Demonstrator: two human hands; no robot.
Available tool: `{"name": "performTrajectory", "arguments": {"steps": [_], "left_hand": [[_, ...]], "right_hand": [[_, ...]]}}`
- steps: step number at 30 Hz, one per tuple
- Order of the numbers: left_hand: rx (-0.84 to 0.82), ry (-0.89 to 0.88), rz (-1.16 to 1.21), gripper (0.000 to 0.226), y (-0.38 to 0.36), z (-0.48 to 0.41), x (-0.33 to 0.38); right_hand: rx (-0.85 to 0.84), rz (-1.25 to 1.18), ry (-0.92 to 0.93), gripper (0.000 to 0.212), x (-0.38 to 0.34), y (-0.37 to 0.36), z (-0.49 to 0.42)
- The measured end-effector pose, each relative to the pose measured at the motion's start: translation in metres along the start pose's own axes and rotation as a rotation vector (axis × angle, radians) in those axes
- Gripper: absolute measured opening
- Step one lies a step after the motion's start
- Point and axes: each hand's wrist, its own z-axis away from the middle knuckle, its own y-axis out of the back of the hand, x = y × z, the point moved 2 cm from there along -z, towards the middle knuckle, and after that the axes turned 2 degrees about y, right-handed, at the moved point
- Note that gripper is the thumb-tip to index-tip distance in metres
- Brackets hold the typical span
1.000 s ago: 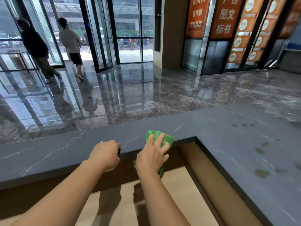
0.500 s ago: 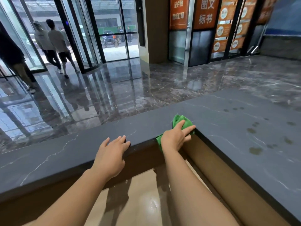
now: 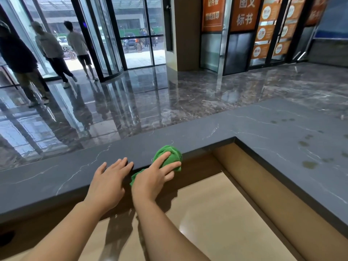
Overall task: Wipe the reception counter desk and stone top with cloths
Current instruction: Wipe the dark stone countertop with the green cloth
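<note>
Pressing a crumpled green cloth (image 3: 174,155) onto the near edge of the dark grey veined stone top (image 3: 263,129), left of its inner corner.
Right hand (image 3: 152,178) pushes the cloth with spread fingers, not clutching; left hand (image 3: 110,180), farther left of the corner, rests flat and empty. 2 risks: the cloth's hanging tail could drag it off onto the beige lower desk (image 3: 216,213); brownish spots (image 3: 308,163) right of the corner may get missed.

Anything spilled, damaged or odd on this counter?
Yes. Dull brownish spots dot the right wing of the stone top, like dried drips not yet wiped. The right hand presses the green cloth on the inner edge, away from them.
</note>
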Motion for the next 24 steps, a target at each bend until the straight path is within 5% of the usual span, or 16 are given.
{"name": "performTrajectory", "arguments": {"steps": [13,24], "left_hand": [[0.059,-0.053,0.037,0.079,0.004,0.022,-0.009],[0.059,0.007,0.087,0.07,-0.001,0.045,-0.046]], "right_hand": [[0.184,-0.019,-0.073,0.074,0.012,0.063,-0.052],[-0.033,0.096,0.075,0.081,-0.025,-0.035,0.05]]}}
